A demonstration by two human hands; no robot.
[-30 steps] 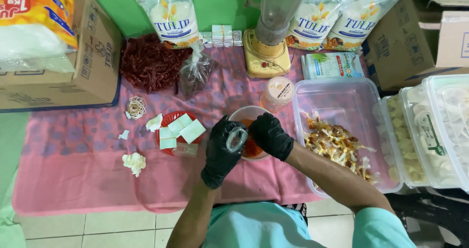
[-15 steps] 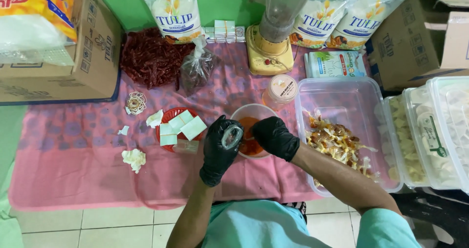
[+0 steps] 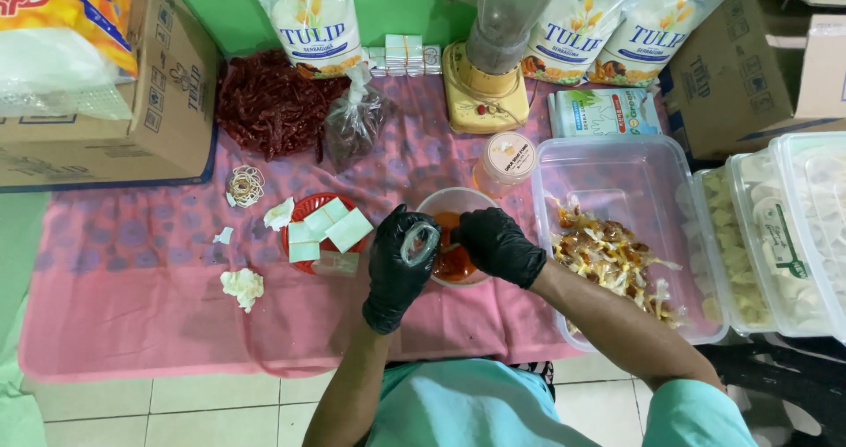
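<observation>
Head view, only camera. Both hands in black gloves, working over a pink patterned cloth (image 3: 132, 280) spread on the floor.

Left hand (image 3: 398, 266): fingers curled round a small clear plastic bag (image 3: 419, 243), mouth held open and facing up. Closed grip on the bag, just left of the bowl.

Right hand (image 3: 496, 244): over the right half of a small pale bowl (image 3: 441, 206) of orange-red sauce (image 3: 451, 258). Fingers bent down toward the sauce; can't tell whether they pinch anything, since the fingertips are hidden behind the glove's back.

Bowl sits mid-cloth, between the red plate and the big tub. The bag is touching or just above its left rim; can't tell which.

Around it:
- Red plate (image 3: 304, 211) left of the bowl, with pale green folded squares (image 3: 349, 229) on it.
- Crumpled white scrap (image 3: 242, 286) and a bunch of rubber bands (image 3: 246, 184) farther left.
- Pile of dried red chillies (image 3: 269, 103) at the back, with a knotted clear bag (image 3: 354, 121) beside it.
- Yellow-based blender (image 3: 486, 68) at back centre, lidded jar (image 3: 508, 158) in front of it, just beside the bowl.
- Large clear tub (image 3: 617, 169) right of the bowl, with small filled sauce packets (image 3: 608, 253) heaped in its near half.
- More clear tubs (image 3: 775, 227) of pale dumplings on the far right.
- Flour sacks (image 3: 313, 15) along the green wall, cardboard box (image 3: 132, 103) on the left.
</observation>
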